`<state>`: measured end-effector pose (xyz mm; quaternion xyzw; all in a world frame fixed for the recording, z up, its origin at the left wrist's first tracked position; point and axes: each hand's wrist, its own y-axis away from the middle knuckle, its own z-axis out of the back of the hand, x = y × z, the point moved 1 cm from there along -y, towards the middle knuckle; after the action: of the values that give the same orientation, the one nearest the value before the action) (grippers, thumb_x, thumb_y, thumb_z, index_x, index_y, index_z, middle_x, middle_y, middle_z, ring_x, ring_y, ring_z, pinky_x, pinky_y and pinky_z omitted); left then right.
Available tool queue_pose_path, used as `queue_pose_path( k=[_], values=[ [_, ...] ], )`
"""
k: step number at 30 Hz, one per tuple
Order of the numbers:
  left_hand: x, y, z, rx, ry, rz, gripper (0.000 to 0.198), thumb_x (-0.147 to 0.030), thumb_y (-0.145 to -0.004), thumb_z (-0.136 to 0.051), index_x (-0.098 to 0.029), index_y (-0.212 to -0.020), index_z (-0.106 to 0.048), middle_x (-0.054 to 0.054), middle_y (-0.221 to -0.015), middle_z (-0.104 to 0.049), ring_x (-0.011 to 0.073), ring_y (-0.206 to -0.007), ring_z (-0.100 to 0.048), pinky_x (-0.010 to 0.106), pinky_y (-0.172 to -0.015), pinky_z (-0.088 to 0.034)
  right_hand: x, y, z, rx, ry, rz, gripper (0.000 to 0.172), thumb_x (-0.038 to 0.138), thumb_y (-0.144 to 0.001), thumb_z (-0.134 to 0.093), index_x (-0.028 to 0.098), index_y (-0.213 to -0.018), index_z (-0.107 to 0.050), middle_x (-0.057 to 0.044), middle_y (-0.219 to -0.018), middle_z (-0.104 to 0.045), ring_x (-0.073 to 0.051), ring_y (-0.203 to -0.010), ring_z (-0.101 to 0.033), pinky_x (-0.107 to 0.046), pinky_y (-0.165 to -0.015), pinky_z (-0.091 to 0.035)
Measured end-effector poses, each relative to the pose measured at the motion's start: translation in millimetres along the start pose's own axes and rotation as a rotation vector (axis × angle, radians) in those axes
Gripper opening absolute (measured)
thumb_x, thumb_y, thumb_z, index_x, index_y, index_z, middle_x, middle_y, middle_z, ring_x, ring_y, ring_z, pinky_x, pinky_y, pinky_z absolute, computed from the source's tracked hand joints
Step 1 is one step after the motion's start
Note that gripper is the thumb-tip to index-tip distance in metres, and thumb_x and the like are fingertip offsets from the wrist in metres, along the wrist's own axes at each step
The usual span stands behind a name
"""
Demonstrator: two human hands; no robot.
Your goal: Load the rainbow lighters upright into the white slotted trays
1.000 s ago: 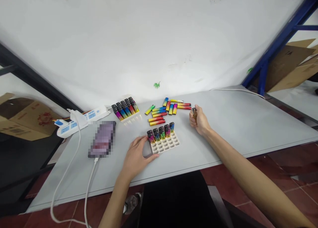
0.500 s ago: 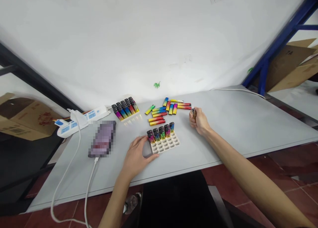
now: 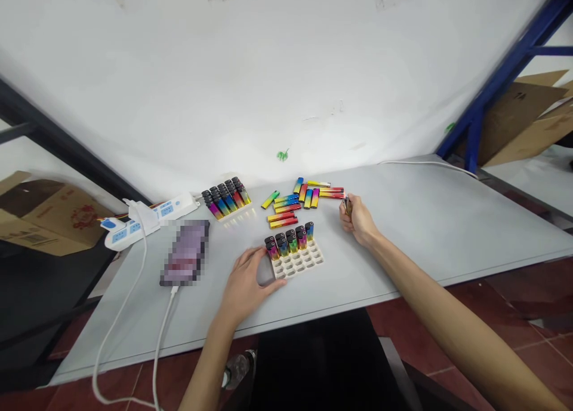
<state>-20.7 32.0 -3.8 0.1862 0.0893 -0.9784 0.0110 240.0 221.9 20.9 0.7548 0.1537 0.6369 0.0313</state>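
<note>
My left hand [image 3: 247, 282] rests at the left side of a white slotted tray [image 3: 299, 264], thumb along its front corner and fingers along its left edge. Several colourful lighters [image 3: 292, 241] with black tops stand upright in the tray's back rows; slots toward the front are bare. To the right of the tray, my right hand [image 3: 357, 220] is closed round a lighter, mostly hidden by the fingers, its top end showing near the thumb. Loose lighters [image 3: 286, 206] in red, yellow, blue and green lie flat behind the tray, some close to my right hand.
A second tray [image 3: 235, 214] full of upright lighters [image 3: 225, 197] stands at the back left. Further left are a phone [image 3: 185, 252] on a charging cable [image 3: 163, 321] and a white power strip [image 3: 176, 206]. The wall [image 3: 286, 70] bounds the grey table [image 3: 430, 220] behind.
Both hands stay almost in place, the right still closed round the lighter. The view has shifted very slightly; the trays and loose lighters lie as before.
</note>
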Motion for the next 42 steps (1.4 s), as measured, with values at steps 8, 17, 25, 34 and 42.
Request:
queue_pose_path(
  k=[8, 17, 25, 34, 42],
  values=[
    [-1.7, -1.1, 1.0, -0.007, 0.006, -0.011, 0.069, -0.062, -0.080, -0.065, -0.022, -0.134, -0.048, 0.011, -0.136, -0.056, 0.0319, -0.129, -0.048, 0.048, -0.107, -0.043, -9.2, -3.5, 0.5, 0.051, 0.043, 0.134, 0.051, 0.070, -0.085, -0.048, 0.021, -0.076, -0.058, 0.002, -0.062, -0.048, -0.011, -0.048, -0.040, -0.024, -0.042, -0.032],
    [-2.5, -1.4, 2.7, -0.007, 0.024, -0.014, 0.068, -0.062, -0.079, -0.065, -0.022, -0.132, -0.049, 0.011, -0.133, -0.056, 0.0307, -0.127, -0.051, 0.046, -0.107, -0.043, -8.8, 21.9, 8.5, 0.235, 0.176, 0.297, 0.037, 0.053, -0.078, -0.073, 0.021, -0.094, -0.063, -0.005, -0.091, -0.073, -0.017, -0.083, -0.062, -0.027, -0.073, -0.045],
    [-5.1, -3.2, 4.3, 0.021, 0.031, 0.007, 0.067, -0.062, -0.080, -0.065, -0.021, -0.131, -0.048, 0.011, -0.135, -0.055, 0.0314, -0.128, -0.049, 0.047, -0.108, -0.042, -24.9, 38.9, -4.8, 0.254, 0.194, 0.279, 0.030, 0.043, -0.072, -0.079, 0.019, -0.086, -0.066, -0.001, -0.076, -0.068, -0.015, -0.071, -0.059, -0.030, -0.074, -0.046],
    [-3.9, -2.2, 2.9, -0.023, 0.053, -0.021, 0.068, -0.061, -0.078, -0.067, -0.023, -0.132, -0.050, 0.010, -0.132, -0.058, 0.0316, -0.124, -0.052, 0.048, -0.104, -0.044, -16.5, 49.0, -22.3, 0.194, 0.518, 0.484, 0.020, 0.037, -0.074, -0.076, 0.023, -0.085, -0.068, -0.001, -0.081, -0.070, -0.019, -0.075, -0.060, -0.033, -0.075, -0.046],
    [-3.4, -1.8, 3.5, -0.009, 0.056, -0.015, 0.067, -0.061, -0.079, -0.067, -0.024, -0.132, -0.049, 0.010, -0.133, -0.056, 0.0304, -0.125, -0.051, 0.046, -0.105, -0.044, -9.6, 45.5, -24.9, 0.231, 0.808, 0.589, 0.029, 0.049, -0.076, -0.076, 0.024, -0.070, -0.064, -0.002, -0.079, -0.070, -0.019, -0.069, -0.055, -0.030, -0.065, -0.038]
  ],
)
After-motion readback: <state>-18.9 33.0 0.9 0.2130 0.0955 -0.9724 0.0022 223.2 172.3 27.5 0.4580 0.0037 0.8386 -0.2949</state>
